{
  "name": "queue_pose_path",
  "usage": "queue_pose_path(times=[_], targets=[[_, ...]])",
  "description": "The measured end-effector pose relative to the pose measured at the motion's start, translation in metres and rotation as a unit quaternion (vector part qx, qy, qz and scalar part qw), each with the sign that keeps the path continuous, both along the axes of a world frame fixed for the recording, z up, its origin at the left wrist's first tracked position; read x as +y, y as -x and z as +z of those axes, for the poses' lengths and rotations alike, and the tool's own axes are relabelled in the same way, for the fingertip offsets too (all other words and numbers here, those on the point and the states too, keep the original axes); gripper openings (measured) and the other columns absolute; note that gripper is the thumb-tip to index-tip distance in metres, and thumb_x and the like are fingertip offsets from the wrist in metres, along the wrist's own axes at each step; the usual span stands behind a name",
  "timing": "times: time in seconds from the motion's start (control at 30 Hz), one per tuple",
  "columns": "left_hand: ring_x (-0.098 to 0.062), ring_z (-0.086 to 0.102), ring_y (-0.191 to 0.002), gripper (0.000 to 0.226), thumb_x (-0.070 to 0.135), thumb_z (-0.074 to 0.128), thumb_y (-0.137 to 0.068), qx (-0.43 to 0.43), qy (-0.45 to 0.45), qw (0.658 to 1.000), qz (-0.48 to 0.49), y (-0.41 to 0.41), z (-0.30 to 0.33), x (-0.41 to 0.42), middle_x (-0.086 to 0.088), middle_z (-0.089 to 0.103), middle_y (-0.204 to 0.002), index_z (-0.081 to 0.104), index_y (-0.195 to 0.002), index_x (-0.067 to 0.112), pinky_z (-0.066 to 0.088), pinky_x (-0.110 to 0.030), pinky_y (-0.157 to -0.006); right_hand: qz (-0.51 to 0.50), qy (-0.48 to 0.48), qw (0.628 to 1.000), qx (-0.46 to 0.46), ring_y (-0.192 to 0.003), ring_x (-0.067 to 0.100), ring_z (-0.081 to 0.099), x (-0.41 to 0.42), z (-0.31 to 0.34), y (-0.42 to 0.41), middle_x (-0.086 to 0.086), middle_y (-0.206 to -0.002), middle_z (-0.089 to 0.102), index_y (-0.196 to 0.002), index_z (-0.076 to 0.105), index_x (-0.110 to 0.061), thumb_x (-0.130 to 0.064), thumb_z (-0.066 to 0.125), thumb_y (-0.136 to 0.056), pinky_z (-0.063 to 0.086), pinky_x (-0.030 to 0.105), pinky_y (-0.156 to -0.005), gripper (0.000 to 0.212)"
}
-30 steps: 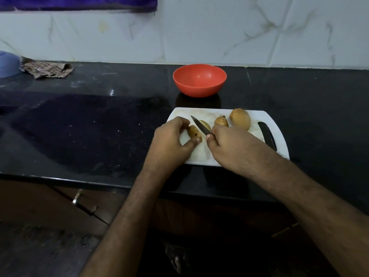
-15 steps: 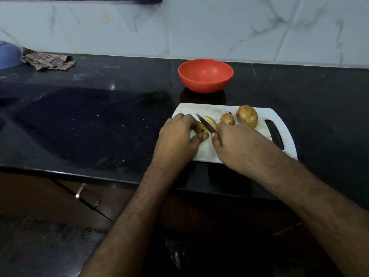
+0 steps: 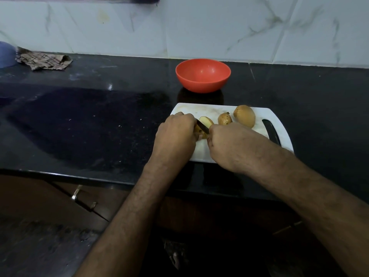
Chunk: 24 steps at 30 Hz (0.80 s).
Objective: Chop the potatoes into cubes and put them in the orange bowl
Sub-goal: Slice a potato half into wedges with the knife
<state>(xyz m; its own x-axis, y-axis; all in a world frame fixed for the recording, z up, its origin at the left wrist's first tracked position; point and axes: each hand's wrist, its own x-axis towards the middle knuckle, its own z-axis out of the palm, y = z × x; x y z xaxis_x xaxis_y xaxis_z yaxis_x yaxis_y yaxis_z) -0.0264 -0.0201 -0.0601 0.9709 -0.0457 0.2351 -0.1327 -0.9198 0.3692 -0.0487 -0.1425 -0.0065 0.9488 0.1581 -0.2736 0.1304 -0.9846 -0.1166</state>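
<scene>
On a white cutting board [image 3: 207,110] my left hand [image 3: 175,134] holds a piece of cut potato [image 3: 199,132] under its curled fingers. My right hand [image 3: 229,144] grips a knife [image 3: 202,126], whose dark blade lies across that piece. A cut half [image 3: 206,121] with its pale face up lies just behind the blade. A small whole potato [image 3: 224,118] and a larger one [image 3: 244,116] sit to the right on the board. The orange bowl [image 3: 203,75] stands behind the board with nothing in it.
The black counter [image 3: 89,120] stretches far to the left. A crumpled checked cloth [image 3: 45,60] and a blue object [image 3: 6,54] lie at its back left by the tiled wall. The counter's front edge runs just below the board, with a cabinet handle [image 3: 83,198] underneath.
My left hand has slid forward over the potato piece and covers more of it. The knife blade has sunk lower into the potato. The camera has shifted slightly.
</scene>
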Motion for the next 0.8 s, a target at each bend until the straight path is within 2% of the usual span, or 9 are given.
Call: queue_pose_path(times=[0.2,0.3,0.37,0.43,0.47,0.53,0.6,0.67,0.8], targets=[[-0.017,0.064,-0.087,0.007,0.024,0.072,-0.09,0.016,0.057,0.998,0.015,0.001,0.003,-0.001,0.004,0.069,-0.093,0.073,-0.096,0.021,0.056,-0.042,-0.082,0.019,0.053,0.998,0.036,-0.128,0.032,0.049,0.004,0.013,-0.005,0.018,-0.137,0.049,-0.14,0.046,-0.011,-0.017,0.041,-0.105,0.041,0.042,-0.107,0.036],[-0.017,0.065,-0.087,0.004,0.022,0.071,-0.09,0.019,0.091,0.995,0.02,0.002,0.003,-0.002,0.008,0.068,-0.087,0.074,-0.092,0.023,0.056,-0.04,-0.082,0.023,0.075,0.996,0.03,-0.129,0.033,0.048,0.009,0.012,-0.008,0.018,-0.139,0.048,-0.144,0.043,-0.013,-0.014,0.043,-0.102,0.041,0.043,-0.102,0.042],[-0.018,0.065,-0.086,0.008,0.018,0.069,-0.09,0.01,0.104,0.994,0.028,0.002,-0.001,-0.002,0.006,0.069,-0.088,0.074,-0.092,0.023,0.057,-0.041,-0.081,0.026,0.067,0.997,0.04,-0.117,0.032,0.056,0.01,0.01,-0.013,0.018,-0.131,0.049,-0.144,0.044,-0.011,-0.01,0.043,-0.1,0.05,0.038,-0.077,0.044],[-0.016,0.065,-0.086,0.011,0.014,0.071,-0.087,-0.001,0.131,0.991,0.033,0.002,-0.006,-0.001,0.007,0.07,-0.088,0.075,-0.09,0.024,0.057,-0.041,-0.079,0.019,0.042,0.997,0.06,-0.084,0.028,0.067,0.005,0.007,-0.021,0.017,-0.113,0.051,-0.144,0.044,-0.012,-0.009,0.042,-0.099,0.05,0.033,-0.051,0.045],[-0.014,0.065,-0.085,0.01,0.014,0.074,-0.085,-0.005,0.147,0.989,0.034,0.002,-0.008,-0.001,0.009,0.07,-0.087,0.074,-0.088,0.024,0.057,-0.04,-0.08,0.016,0.029,0.997,0.069,-0.07,0.025,0.066,0.002,0.005,-0.025,0.016,-0.108,0.054,-0.143,0.044,-0.012,-0.01,0.04,-0.1,0.049,0.03,-0.046,0.043],[-0.007,0.063,-0.082,0.01,0.017,0.08,-0.082,-0.012,0.173,0.984,0.037,0.002,-0.011,0.0,0.013,0.068,-0.083,0.074,-0.089,0.022,0.056,-0.033,-0.079,0.022,0.024,0.996,0.08,-0.061,0.024,0.066,-0.005,0.0,-0.028,0.019,-0.11,0.057,-0.138,0.047,-0.011,-0.015,0.039,-0.101,0.05,0.029,-0.045,0.038],[-0.001,0.059,-0.078,0.013,0.016,0.081,-0.081,-0.021,0.186,0.982,0.039,0.003,-0.013,-0.001,0.017,0.062,-0.076,0.072,-0.089,0.021,0.052,-0.025,-0.076,0.029,0.04,0.996,0.073,-0.072,0.026,0.069,-0.009,-0.004,-0.023,0.018,-0.116,0.056,-0.131,0.053,-0.01,-0.02,0.041,-0.103,0.058,0.035,-0.058,0.032],[-0.002,0.059,-0.08,0.018,0.016,0.081,-0.081,-0.027,0.198,0.979,0.042,0.004,-0.016,-0.001,0.016,0.062,-0.08,0.071,-0.096,0.021,0.05,-0.021,-0.076,0.044,0.052,0.995,0.076,-0.074,0.026,0.07,-0.014,-0.003,-0.012,0.014,-0.101,0.06,-0.12,0.056,-0.009,-0.022,0.043,-0.105,0.06,0.035,-0.065,0.024],[-0.007,0.062,-0.093,0.044,0.018,0.08,-0.085,-0.031,0.199,0.979,0.028,0.004,-0.018,-0.001,0.008,0.066,-0.103,0.068,-0.127,0.022,0.052,-0.025,-0.088,0.051,0.023,0.994,0.096,-0.055,0.022,0.065,-0.034,0.005,0.011,0.01,-0.091,0.058,-0.104,0.047,-0.017,-0.029,0.038,-0.108,0.046,0.024,-0.04,0.015]])
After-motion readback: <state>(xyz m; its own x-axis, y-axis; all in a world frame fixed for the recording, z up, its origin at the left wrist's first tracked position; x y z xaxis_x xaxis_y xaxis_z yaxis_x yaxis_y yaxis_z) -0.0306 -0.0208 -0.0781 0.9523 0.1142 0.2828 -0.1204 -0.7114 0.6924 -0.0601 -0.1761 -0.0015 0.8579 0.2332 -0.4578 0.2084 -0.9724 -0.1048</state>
